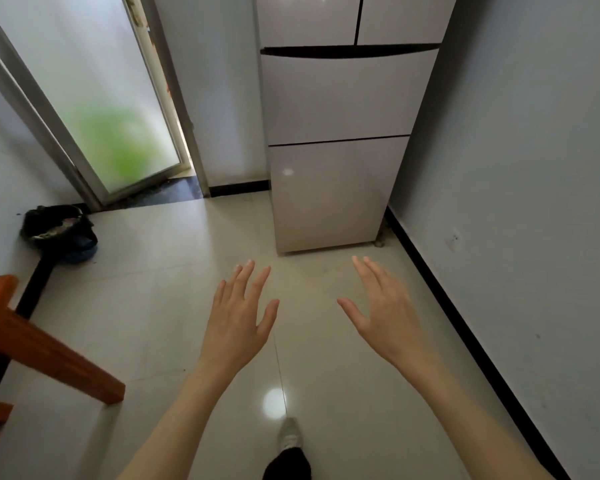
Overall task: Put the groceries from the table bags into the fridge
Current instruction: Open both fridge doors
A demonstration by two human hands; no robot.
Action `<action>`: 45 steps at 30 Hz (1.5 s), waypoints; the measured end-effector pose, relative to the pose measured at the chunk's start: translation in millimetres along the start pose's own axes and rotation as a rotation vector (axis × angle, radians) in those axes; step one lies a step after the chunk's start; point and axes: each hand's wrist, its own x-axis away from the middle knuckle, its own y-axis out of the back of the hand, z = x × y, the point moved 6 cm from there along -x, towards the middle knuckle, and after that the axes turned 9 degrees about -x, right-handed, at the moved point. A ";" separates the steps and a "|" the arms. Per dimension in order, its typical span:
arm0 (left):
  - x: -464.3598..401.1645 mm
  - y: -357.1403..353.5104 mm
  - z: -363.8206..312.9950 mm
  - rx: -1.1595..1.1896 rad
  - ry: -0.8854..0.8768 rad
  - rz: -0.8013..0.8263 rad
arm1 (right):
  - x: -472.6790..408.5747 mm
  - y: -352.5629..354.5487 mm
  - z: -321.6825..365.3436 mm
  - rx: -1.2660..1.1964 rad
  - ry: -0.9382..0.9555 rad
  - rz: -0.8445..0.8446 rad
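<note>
A tall pale-grey fridge (340, 140) stands against the back wall ahead, with two upper doors and two drawer fronts below, all closed. My left hand (239, 317) is held out in front of me over the floor, fingers spread, holding nothing. My right hand (381, 310) is beside it, also spread and empty. Both hands are short of the fridge's bottom edge. No bags or groceries are in view.
An orange-brown wooden table leg (49, 351) juts in at the lower left. A dark bag on a blue basin (61, 230) lies by the left wall. A frosted glass door (94, 98) stands ajar left of the fridge. The right wall (520, 168) runs close alongside. My shoe (290, 434) shows below.
</note>
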 end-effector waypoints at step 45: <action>-744.0 -129.4 -33.1 -0.158 -0.085 -0.042 | -695.6 36.9 -248.9 0.138 0.035 -0.091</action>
